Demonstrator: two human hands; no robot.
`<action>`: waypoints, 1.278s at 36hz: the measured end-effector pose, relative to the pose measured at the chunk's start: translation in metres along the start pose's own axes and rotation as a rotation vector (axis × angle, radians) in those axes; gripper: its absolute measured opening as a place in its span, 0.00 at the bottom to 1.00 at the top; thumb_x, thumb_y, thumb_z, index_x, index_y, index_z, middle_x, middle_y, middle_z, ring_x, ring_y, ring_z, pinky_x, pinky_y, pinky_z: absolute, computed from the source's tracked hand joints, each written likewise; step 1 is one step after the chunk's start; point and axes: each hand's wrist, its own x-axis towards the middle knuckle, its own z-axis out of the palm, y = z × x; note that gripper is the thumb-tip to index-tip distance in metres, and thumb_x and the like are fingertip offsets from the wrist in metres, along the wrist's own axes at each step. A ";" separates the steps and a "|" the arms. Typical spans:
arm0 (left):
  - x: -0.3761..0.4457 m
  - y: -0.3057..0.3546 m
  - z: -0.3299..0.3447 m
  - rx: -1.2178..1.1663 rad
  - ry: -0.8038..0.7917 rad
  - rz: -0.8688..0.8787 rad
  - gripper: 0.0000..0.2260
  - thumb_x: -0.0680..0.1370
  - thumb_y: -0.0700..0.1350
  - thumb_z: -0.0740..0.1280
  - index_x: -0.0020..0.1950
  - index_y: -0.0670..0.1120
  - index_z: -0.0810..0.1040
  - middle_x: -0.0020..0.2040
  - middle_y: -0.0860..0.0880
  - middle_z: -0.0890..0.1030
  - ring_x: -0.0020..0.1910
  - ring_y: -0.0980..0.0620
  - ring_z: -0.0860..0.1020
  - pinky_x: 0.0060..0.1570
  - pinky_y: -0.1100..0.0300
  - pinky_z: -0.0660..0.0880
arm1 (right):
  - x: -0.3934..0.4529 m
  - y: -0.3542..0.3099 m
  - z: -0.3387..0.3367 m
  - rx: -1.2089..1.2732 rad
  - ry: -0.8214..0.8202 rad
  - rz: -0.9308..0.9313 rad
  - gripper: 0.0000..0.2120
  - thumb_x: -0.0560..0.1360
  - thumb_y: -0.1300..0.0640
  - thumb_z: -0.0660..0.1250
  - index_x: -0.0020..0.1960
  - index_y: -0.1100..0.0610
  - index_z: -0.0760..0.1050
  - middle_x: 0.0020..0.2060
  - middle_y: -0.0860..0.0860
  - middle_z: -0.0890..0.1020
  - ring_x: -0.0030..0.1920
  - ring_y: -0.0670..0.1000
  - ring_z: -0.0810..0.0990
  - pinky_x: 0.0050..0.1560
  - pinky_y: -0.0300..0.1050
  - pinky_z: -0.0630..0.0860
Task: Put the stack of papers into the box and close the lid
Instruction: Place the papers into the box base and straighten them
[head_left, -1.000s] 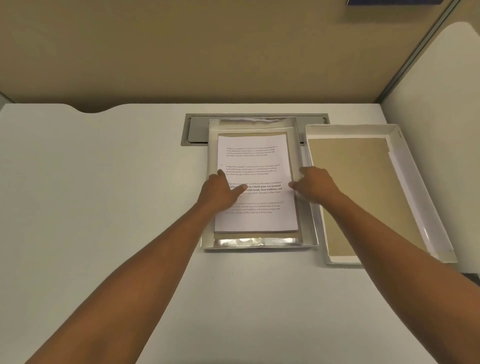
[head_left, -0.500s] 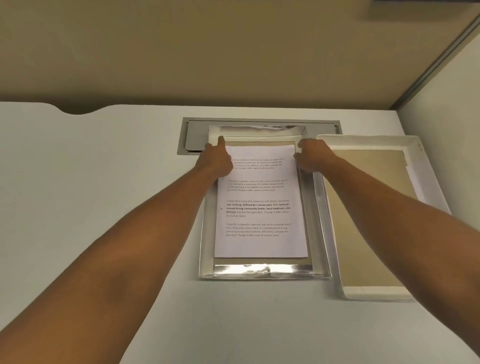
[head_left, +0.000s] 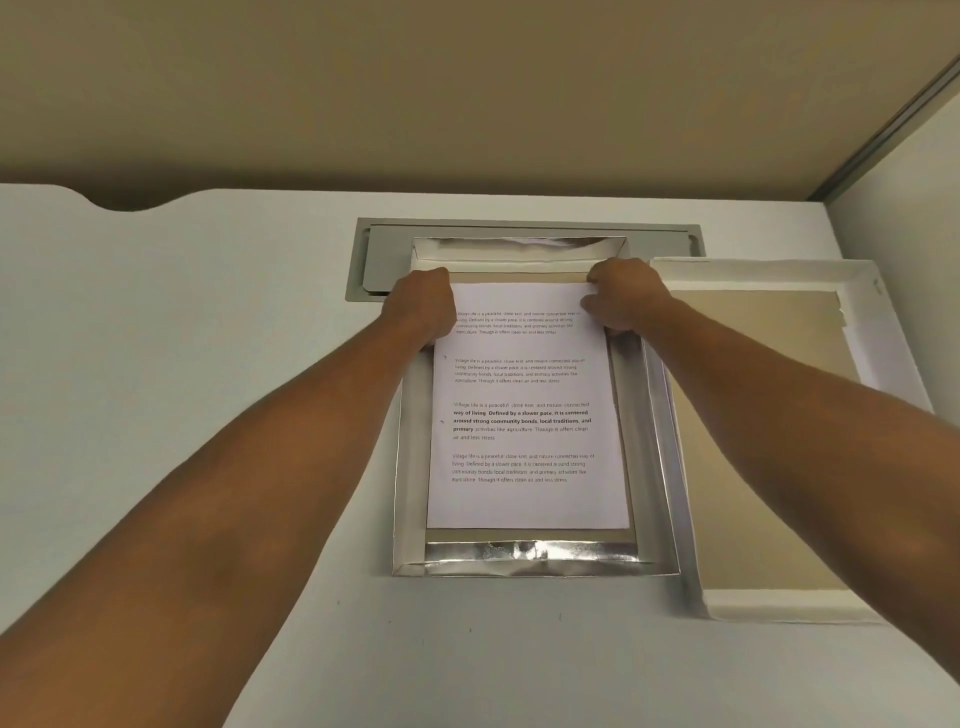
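Note:
A stack of white printed papers (head_left: 524, 415) lies flat inside a shallow silver-lined box (head_left: 530, 564) in the middle of the white desk. My left hand (head_left: 421, 306) is curled over the stack's far left corner, fingers bent down on the paper edge. At the far right corner my right hand (head_left: 626, 299) is curled the same way, fingertips on the sheet. The box's lid (head_left: 779, 605) lies upside down just right of the box, white-rimmed with a brown inside, partly under my right forearm.
A grey cable hatch (head_left: 379, 260) is set into the desk behind the box. A tan partition wall (head_left: 467, 104) rises at the desk's back edge, and a white side panel (head_left: 914, 218) stands at the right. Bare desk surface (head_left: 182, 338) stretches to the left.
My hands slid from the middle of the sheet up to its far corners and curled onto them. The camera has moved closer to the box.

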 end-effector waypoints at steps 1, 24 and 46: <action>0.000 0.000 0.001 -0.005 0.005 0.001 0.18 0.79 0.39 0.61 0.69 0.42 0.72 0.61 0.40 0.78 0.59 0.39 0.77 0.52 0.50 0.76 | 0.000 0.000 0.001 0.008 0.011 0.001 0.17 0.75 0.54 0.63 0.61 0.59 0.76 0.55 0.58 0.80 0.52 0.60 0.79 0.48 0.47 0.75; -0.046 0.017 -0.009 -0.155 0.070 -0.141 0.17 0.80 0.42 0.61 0.68 0.38 0.68 0.62 0.39 0.78 0.60 0.39 0.77 0.46 0.53 0.72 | -0.093 0.031 0.001 0.268 0.330 0.166 0.15 0.76 0.52 0.63 0.60 0.57 0.77 0.54 0.57 0.82 0.52 0.61 0.80 0.45 0.46 0.71; -0.196 0.035 0.019 -0.281 0.146 0.026 0.18 0.83 0.49 0.58 0.71 0.43 0.69 0.63 0.43 0.79 0.56 0.43 0.79 0.47 0.55 0.74 | -0.251 0.057 0.052 0.307 0.087 0.343 0.07 0.73 0.62 0.62 0.48 0.57 0.78 0.40 0.52 0.80 0.37 0.53 0.74 0.40 0.41 0.70</action>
